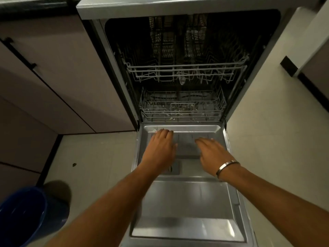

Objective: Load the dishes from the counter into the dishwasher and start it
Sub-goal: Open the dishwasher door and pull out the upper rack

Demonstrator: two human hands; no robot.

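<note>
The dishwasher stands open in front of me, its steel door [187, 207] folded down flat. Inside, the upper rack [185, 72] and the lower rack [181, 107] are pushed in; pale dishes and glassware show dimly in both. My left hand [161, 148] and my right hand [211, 150] reach forward over the far part of the door, fingers straight and pointing toward the lower rack. Neither hand holds anything. A metal bangle [226, 167] sits on my right wrist.
Cabinet fronts with a dark handle [21, 54] run along the left. A blue bucket [26, 216] stands on the pale tiled floor [92, 166] at lower left. A wall corner [292, 65] lies to the right of the dishwasher.
</note>
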